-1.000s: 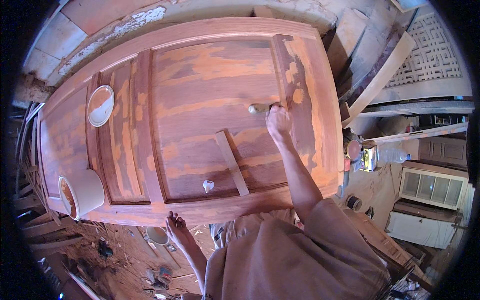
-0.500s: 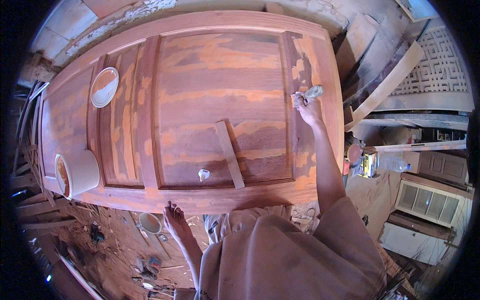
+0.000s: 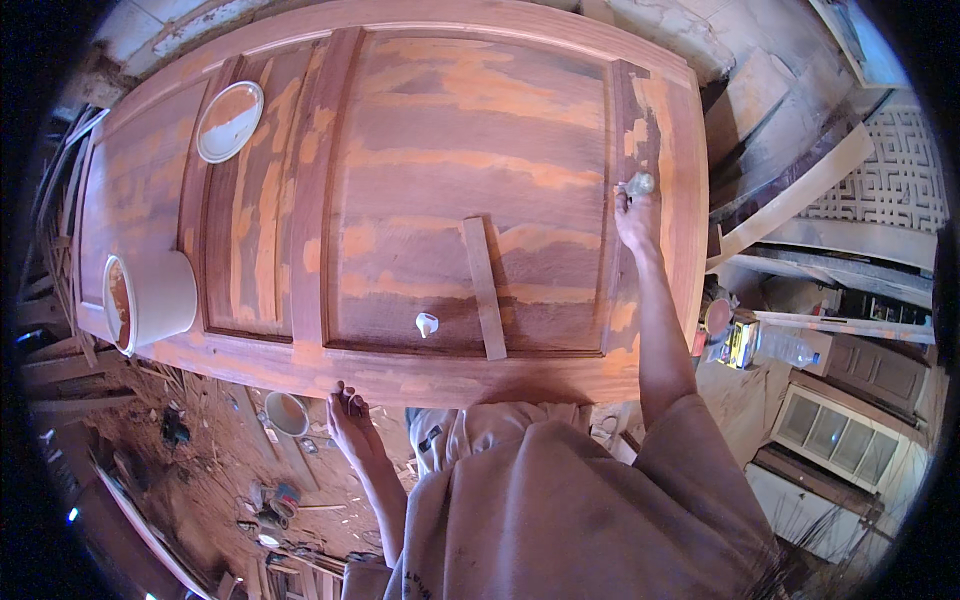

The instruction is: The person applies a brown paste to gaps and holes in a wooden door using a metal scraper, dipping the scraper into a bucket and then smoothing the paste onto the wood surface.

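Note:
A panelled wooden door (image 3: pixel 400 180) lies flat in front of me, streaked with orange filler. Over its right-hand rail my right hand (image 3: pixel 637 222) is closed round a putty knife (image 3: pixel 641 184) with a pale, smeared handle; its blade is hidden. My left hand (image 3: pixel 352 420) hangs at the near edge of the door, fingers loosely bent and apart, with nothing seen in it. A thin wooden strip (image 3: pixel 484 290) and a small white cap-like piece (image 3: pixel 427 324) rest on the large panel between my hands.
On the door's left part stand a white bucket (image 3: pixel 168 305) with orange filler inside and a round white lid (image 3: pixel 230 122) smeared orange. A pail (image 3: pixel 288 414) and scraps lie on the dirt floor. Boards (image 3: pixel 790 200) lean at the right, near a plastic bottle (image 3: pixel 785 347).
The view has shifted, so the door appears farther up and to the right. My right hand has moved nearer along the right-hand rail, its tool turned more upright. The left hand stays by the near edge.

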`<control>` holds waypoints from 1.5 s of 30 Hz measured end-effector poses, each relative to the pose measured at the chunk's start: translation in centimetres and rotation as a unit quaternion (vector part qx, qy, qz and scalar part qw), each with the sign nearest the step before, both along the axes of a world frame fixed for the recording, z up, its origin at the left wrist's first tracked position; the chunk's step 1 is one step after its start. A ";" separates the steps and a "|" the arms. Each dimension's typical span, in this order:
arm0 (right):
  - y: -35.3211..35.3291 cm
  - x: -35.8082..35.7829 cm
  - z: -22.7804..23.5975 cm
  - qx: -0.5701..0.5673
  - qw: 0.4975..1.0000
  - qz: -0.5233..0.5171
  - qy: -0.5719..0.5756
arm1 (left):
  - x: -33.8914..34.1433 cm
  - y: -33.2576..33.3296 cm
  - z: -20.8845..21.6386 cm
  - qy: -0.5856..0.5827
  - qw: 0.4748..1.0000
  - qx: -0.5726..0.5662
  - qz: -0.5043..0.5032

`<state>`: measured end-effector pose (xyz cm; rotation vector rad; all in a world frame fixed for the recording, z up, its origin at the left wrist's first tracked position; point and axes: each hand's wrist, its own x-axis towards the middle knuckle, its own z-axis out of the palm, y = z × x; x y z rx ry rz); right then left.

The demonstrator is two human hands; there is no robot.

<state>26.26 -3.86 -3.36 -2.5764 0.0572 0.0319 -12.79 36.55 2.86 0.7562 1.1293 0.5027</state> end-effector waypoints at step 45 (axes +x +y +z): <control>-1.9 -0.9 0.6 0.315 0.947 -0.030 0.047 | 0.3 1.7 -0.7 -0.005 1.000 -0.011 0.009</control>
